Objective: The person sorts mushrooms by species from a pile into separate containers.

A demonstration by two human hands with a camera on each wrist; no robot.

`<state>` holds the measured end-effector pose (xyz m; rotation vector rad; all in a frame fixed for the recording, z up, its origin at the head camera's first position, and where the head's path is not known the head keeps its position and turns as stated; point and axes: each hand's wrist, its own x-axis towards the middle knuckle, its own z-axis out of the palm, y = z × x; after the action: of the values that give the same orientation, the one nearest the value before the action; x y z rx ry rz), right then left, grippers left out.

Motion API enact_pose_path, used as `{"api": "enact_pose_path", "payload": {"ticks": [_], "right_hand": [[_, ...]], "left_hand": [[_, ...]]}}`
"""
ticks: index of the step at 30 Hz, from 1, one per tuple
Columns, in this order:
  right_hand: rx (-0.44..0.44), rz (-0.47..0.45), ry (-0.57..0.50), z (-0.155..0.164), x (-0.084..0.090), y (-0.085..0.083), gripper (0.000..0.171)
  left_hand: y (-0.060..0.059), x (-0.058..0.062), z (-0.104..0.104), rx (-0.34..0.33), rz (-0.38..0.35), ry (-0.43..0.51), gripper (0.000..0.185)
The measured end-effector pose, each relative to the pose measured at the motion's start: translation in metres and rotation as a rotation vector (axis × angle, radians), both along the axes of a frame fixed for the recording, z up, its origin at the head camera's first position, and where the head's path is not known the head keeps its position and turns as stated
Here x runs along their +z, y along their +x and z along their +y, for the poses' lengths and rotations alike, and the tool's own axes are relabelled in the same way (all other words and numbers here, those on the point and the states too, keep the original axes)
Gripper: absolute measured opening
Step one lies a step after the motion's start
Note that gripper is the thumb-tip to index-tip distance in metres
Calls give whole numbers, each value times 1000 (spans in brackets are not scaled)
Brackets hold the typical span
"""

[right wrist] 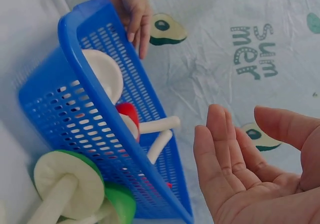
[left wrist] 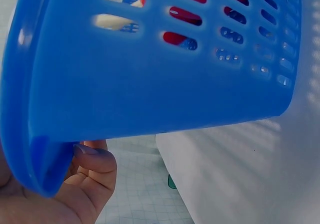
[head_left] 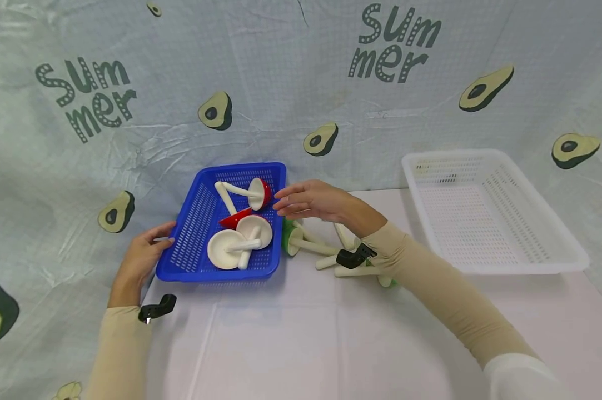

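A blue plastic basket (head_left: pixel 185 244) holds several toy mushrooms with white stems, including a red-capped mushroom (head_left: pixel 266 194). At its left rim, my left hand (head_left: pixel 143 253) grips the edge; in the left wrist view, the thumb (left wrist: pixel 95 159) bends close under the rim. My right hand (head_left: pixel 316 201) is over the basket's right rim, fingers extended, palm turned toward the basket, holding nothing. Beneath that hand and forearm, several green-capped toy mushrooms (head_left: pixel 293 239) lie on the table, some partly hidden by the arm. The right wrist view shows one green-capped mushroom (right wrist: pixel 70 184) against the basket's outer side.
A white plastic basket (head_left: pixel 571 261) stands on the right of the pale table (head_left: pixel 280 344). Behind, a sheet (head_left: pixel 280 66) printed with avocados and lettering hangs close to the table's back edge.
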<state>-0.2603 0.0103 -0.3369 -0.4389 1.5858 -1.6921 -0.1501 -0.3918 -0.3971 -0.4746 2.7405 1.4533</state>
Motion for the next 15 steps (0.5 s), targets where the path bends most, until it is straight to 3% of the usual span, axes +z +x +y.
{"api": "enact_pose_path", "payload": {"ticks": [8, 15], "right_hand": [[20, 77, -9, 36, 12, 14, 40], [-17, 148, -25, 72, 10, 27, 40]], "left_hand": [[2, 2, 1, 28, 18, -9, 51], [6, 9, 6, 52, 26, -35, 52]]}}
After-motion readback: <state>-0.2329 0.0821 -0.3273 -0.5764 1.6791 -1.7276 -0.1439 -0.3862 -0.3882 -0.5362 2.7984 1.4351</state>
